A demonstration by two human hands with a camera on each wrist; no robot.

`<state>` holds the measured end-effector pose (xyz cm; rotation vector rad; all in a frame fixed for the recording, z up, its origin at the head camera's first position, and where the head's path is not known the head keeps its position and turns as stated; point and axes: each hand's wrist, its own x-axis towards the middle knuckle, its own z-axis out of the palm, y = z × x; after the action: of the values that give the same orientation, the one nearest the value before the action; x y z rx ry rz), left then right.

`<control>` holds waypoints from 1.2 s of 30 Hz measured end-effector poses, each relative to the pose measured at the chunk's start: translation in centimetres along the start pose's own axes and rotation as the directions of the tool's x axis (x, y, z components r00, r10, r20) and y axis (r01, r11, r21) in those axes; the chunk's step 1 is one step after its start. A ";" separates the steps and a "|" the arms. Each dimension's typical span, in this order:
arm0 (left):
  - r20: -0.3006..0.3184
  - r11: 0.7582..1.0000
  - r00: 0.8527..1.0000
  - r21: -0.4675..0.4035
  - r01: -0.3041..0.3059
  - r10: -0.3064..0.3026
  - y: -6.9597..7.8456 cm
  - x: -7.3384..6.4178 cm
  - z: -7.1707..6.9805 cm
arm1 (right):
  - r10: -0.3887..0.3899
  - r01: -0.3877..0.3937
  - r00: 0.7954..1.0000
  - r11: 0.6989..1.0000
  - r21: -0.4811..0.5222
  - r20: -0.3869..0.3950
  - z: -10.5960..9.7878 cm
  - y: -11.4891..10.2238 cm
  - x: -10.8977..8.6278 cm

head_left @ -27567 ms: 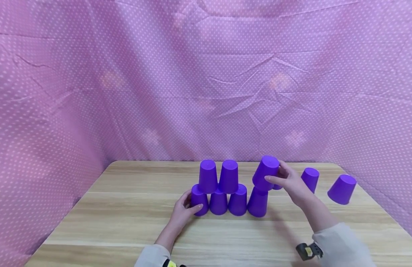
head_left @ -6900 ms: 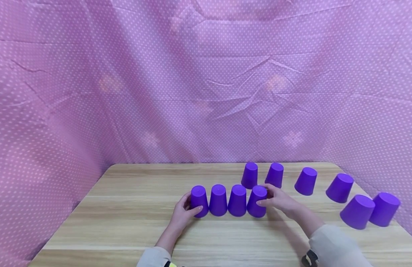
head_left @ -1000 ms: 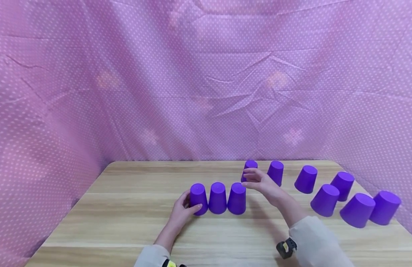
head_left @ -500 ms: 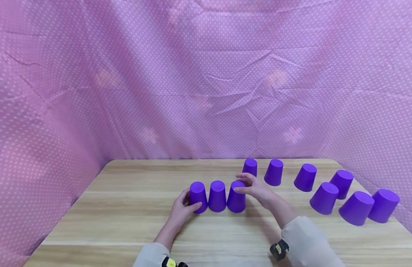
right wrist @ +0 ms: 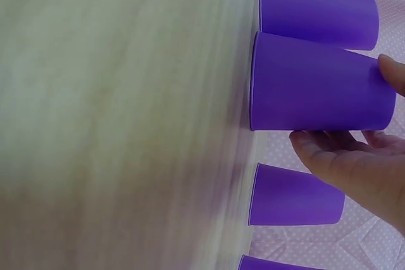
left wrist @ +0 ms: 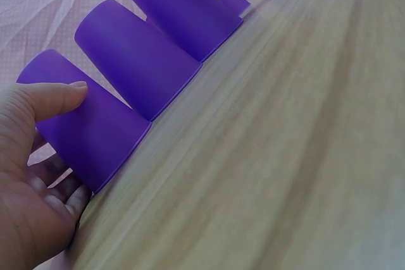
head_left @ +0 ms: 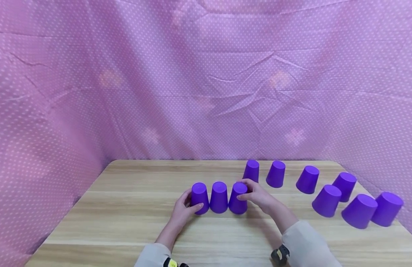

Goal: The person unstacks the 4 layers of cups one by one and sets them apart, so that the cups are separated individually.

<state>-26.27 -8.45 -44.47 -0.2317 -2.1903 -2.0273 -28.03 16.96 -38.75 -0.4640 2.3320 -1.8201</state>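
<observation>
Three purple plastic cups stand upside down in a short row on the wooden table. The left hand [head_left: 180, 212] holds the leftmost cup [head_left: 200, 194], its thumb across the near side and its fingers behind, as the left wrist view also shows. Between the hands is the middle cup [head_left: 219, 198], touched by neither. The right hand [head_left: 261, 196] grips the rightmost cup [head_left: 236, 206] near its upturned base. In the right wrist view that cup's rim rests on the tabletop, with the thumb on one side and the fingers on the other.
Behind the right hand stands one more upturned cup [head_left: 251, 170], with another cup [head_left: 275, 174] beside it. Several others, such as the near cup [head_left: 359, 213], spread down the right side of the table [head_left: 126, 230]. A pink dotted cloth [head_left: 206, 92] hangs around the back and sides.
Earlier, cups were stacked on a row of four; now three stand in that row and more are at the right. Within the last second, the right hand has come down onto the rightmost cup.
</observation>
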 end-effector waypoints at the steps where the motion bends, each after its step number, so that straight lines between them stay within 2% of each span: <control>1: -0.001 1.000 1.000 0.003 0.002 -0.002 0.0 0.0 0.0 | 0.001 -0.001 1.000 1.000 0.000 -0.005 0.0 0.0 0.0; 7: -0.003 1.000 1.000 0.001 -0.001 0.001 0.3 -0.3 0.0 | 0.008 -0.008 1.000 1.000 0.014 -0.027 -0.2 0.0 -0.4; 13: -0.005 1.000 1.000 0.015 0.001 -0.001 0.0 -0.2 0.1 | 0.001 -0.001 0.999 1.000 0.004 -0.043 -1.2 -0.3 -1.3; 29: 0.014 1.000 1.000 0.001 0.006 -0.006 -0.1 0.0 -0.1 | 0.011 -0.019 0.991 0.998 -0.055 -0.133 -5.8 -0.1 -3.5; 36: 0.001 1.000 1.000 0.009 0.002 -0.002 0.1 0.0 -0.1 | -0.022 -0.002 0.980 0.993 -0.122 -0.196 -8.4 -0.1 -4.3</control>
<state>-26.21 -8.52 -44.35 -0.2297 -2.2013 -2.0180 -26.48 26.08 -36.87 -0.3232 2.5862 -1.8108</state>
